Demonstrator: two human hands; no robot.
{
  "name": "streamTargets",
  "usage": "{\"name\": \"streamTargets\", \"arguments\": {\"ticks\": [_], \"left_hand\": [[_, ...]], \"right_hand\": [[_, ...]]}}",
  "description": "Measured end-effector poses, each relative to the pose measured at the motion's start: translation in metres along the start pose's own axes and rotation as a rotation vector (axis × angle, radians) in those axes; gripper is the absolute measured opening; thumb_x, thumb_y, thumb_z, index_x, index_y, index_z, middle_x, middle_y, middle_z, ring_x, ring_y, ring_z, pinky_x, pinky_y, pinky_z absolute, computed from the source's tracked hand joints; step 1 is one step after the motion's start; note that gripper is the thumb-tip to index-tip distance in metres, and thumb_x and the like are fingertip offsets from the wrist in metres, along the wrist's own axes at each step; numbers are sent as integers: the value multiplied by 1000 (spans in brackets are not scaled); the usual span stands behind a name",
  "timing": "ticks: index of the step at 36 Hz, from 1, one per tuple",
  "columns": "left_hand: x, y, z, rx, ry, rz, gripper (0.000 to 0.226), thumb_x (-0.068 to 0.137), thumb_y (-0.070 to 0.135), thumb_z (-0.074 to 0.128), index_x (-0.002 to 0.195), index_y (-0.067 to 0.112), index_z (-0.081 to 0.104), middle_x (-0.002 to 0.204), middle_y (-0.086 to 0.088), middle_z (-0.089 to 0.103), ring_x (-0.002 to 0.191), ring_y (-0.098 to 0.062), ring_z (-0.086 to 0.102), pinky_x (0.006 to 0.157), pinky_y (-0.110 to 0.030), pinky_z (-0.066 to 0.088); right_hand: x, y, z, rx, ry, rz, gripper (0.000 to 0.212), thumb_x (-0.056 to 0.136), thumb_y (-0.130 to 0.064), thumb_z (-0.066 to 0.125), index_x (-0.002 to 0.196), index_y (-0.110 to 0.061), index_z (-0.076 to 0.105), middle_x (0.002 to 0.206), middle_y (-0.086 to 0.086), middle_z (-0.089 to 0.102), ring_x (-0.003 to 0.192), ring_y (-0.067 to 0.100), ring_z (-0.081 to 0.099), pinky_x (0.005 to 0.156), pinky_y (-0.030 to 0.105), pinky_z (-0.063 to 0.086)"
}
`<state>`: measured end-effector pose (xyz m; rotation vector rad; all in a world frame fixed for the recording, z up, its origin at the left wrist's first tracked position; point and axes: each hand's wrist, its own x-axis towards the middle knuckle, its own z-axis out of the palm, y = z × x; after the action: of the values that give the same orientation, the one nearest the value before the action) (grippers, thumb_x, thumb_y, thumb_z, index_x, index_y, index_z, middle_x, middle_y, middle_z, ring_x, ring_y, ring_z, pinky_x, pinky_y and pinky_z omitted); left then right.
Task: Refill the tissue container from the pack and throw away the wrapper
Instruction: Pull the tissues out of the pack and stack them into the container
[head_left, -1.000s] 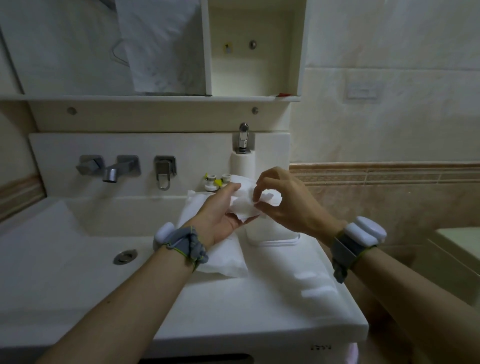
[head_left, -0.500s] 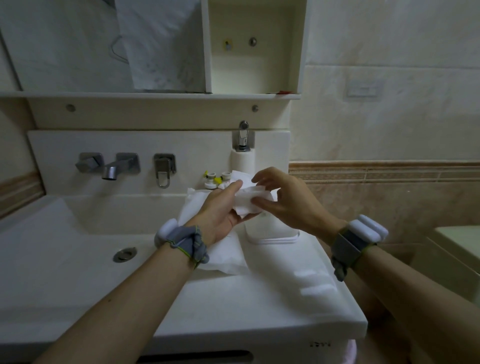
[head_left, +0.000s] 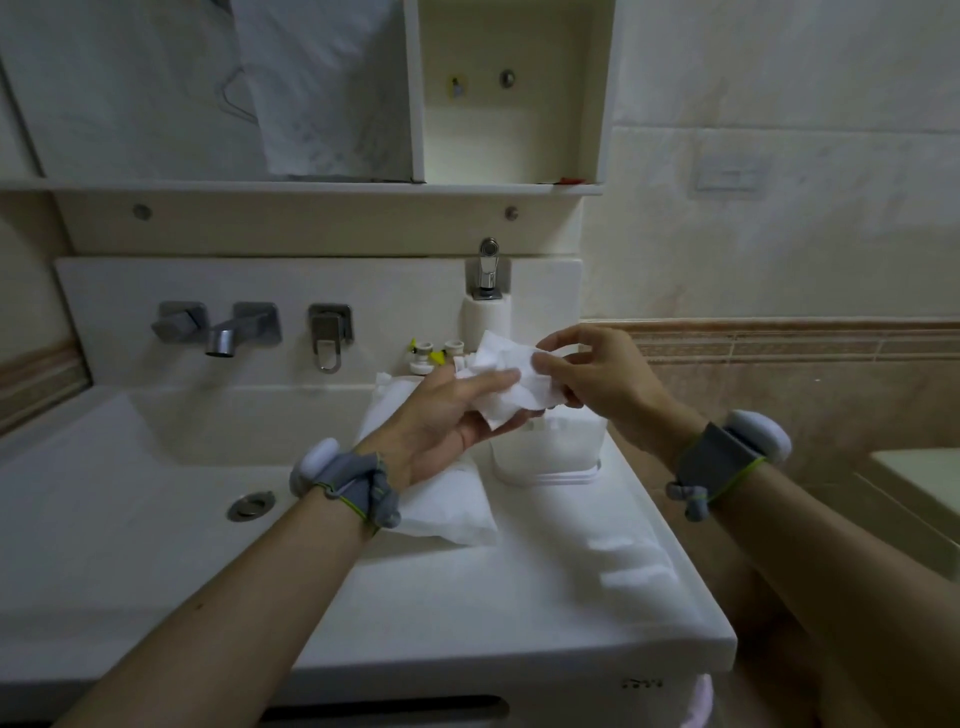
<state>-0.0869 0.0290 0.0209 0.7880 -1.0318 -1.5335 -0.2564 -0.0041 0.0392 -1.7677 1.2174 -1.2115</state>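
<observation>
Both hands hold a crumpled wad of white tissues (head_left: 511, 382) above the white tissue container (head_left: 548, 452), which stands on the vanity counter (head_left: 519, 587) right of the basin. The left hand (head_left: 452, 415) grips the wad from below; the right hand (head_left: 597, 371) pinches its right edge. The white tissue pack (head_left: 447, 506) lies beside the container, under the left wrist.
</observation>
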Motion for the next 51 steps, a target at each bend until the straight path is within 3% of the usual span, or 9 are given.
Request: {"name": "streamTargets", "arguments": {"ticks": [3, 9, 14, 24, 28, 33, 40, 46, 51], "left_hand": [[4, -5, -3, 4, 46, 27, 44, 88, -13, 55, 130, -3, 49, 119, -21, 65, 98, -38, 68, 68, -35, 60], [8, -7, -4, 13, 101, 31, 43, 88, -15, 53, 129, -4, 48, 123, -24, 62, 109, -43, 63, 74, -41, 61], [10, -9, -2, -34, 132, 30, 42, 88, -14, 51, 129, -3, 48, 125, -23, 61, 110, -42, 62, 81, -49, 58], [8, -13, 1, 12, 164, 26, 36, 96, -8, 37, 126, 1, 55, 100, -12, 69, 83, -22, 66, 62, -32, 61], [8, -12, -1, 3, 146, 17, 29, 99, 0, 46, 127, -2, 55, 116, -17, 68, 94, -27, 69, 66, -33, 61], [7, -12, -4, -23, 102, 16, 33, 97, 5, 53, 128, -5, 53, 124, -23, 63, 110, -42, 63, 68, -34, 60], [7, -12, -4, -8, 35, 44, 33, 97, 9, 53, 127, -4, 54, 122, -21, 65, 111, -37, 64, 76, -38, 60], [7, -15, -3, 2, 2, 38, 28, 101, 10, 46, 122, -3, 58, 122, -22, 65, 114, -36, 63, 87, -42, 57], [4, -11, -1, -133, 40, -9, 31, 102, 18, 44, 124, -2, 55, 123, -20, 64, 109, -42, 63, 64, -32, 60]], "right_hand": [[1, 5, 1, -72, 43, -46, 19, 90, -27, 67, 104, -15, 69, 86, -2, 71, 67, 14, 69, 61, 26, 58], [2, 7, 1, -293, 103, -225, 16, 87, -37, 68, 96, -25, 72, 93, -14, 67, 77, 5, 65, 75, 26, 58], [-5, 3, 7, -559, 123, -405, 14, 84, -45, 68, 91, -34, 68, 99, -9, 53, 85, 5, 50, 71, 18, 43], [-17, 6, 15, -764, -77, -685, 20, 86, -45, 67, 95, -28, 75, 99, -5, 64, 91, 15, 51, 73, 25, 40], [-16, 8, 10, -597, -66, -561, 32, 89, -53, 53, 100, -30, 72, 100, -11, 62, 90, 4, 51, 73, 15, 38], [-5, 7, 2, -334, 140, -329, 17, 94, -42, 57, 98, -27, 65, 94, -13, 62, 83, -1, 58, 70, 14, 47], [5, 12, -3, -186, -59, -50, 35, 80, -51, 70, 104, -25, 72, 99, -8, 69, 90, 8, 65, 81, 29, 57], [-1, 9, 1, -175, -144, -40, 14, 81, -27, 76, 91, -18, 74, 86, 0, 72, 71, 6, 65, 64, 17, 54], [1, 8, 0, -102, -108, -9, 16, 84, -26, 73, 94, -13, 74, 87, 1, 74, 62, 3, 65, 58, 13, 52]]}}
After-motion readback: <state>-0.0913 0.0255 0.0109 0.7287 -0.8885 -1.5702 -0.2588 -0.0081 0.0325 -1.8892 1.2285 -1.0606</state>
